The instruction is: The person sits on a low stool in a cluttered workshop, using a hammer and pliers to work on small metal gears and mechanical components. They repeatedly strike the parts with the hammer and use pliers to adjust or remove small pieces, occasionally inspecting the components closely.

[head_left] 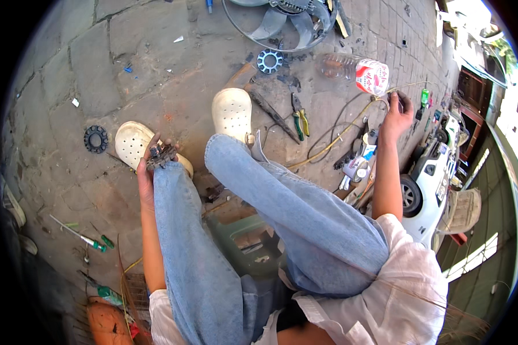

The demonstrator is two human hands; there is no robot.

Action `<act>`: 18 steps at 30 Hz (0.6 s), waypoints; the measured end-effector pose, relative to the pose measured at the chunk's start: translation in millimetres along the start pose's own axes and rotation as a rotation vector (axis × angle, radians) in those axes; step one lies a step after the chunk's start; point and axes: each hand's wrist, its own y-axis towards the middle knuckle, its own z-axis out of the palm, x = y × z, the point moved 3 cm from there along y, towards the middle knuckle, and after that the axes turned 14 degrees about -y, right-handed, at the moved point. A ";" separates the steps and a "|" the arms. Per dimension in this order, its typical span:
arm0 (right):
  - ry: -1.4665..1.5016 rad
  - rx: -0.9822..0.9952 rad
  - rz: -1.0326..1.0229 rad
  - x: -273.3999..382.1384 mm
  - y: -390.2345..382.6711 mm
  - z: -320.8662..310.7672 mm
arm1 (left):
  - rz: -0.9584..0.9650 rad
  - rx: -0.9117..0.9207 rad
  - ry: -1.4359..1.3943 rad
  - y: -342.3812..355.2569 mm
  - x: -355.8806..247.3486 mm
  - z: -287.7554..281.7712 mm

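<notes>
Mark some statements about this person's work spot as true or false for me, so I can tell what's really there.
1. The left hand holds a dark metal part. True.
2. The right hand grips the pliers. False: the pliers lie on the ground, apart from that hand.
3. The clogs are cream-coloured, with holes. True.
4. Both handles of the pliers are red. False: one is green, the other yellow.
5. A fan shows at the picture's top edge. True.
</notes>
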 end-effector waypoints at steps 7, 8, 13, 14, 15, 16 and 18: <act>0.058 0.014 0.139 -55.3 0.5 8.6 | -0.014 -0.045 0.009 5.7 -1.1 -4.9; 0.084 0.010 0.134 -51.7 -5.9 11.6 | -0.010 -0.064 -0.014 3.3 -1.3 -6.7; 0.165 0.030 0.171 -50.6 -28.0 9.9 | 0.102 -0.029 0.052 -2.0 -9.4 20.6; 0.195 0.071 0.161 -47.0 -37.7 5.8 | 0.156 -0.041 0.074 -4.6 -15.5 30.9; 0.231 0.116 0.178 -48.0 -43.9 -0.1 | 0.225 0.001 0.117 -7.9 -25.9 43.7; 0.245 0.148 0.211 -37.5 -58.8 -4.2 | 0.298 0.033 0.170 -14.5 -38.0 55.0; 0.249 0.262 0.219 2.6 -79.5 -24.2 | 0.352 0.180 0.251 -28.9 -55.7 108.7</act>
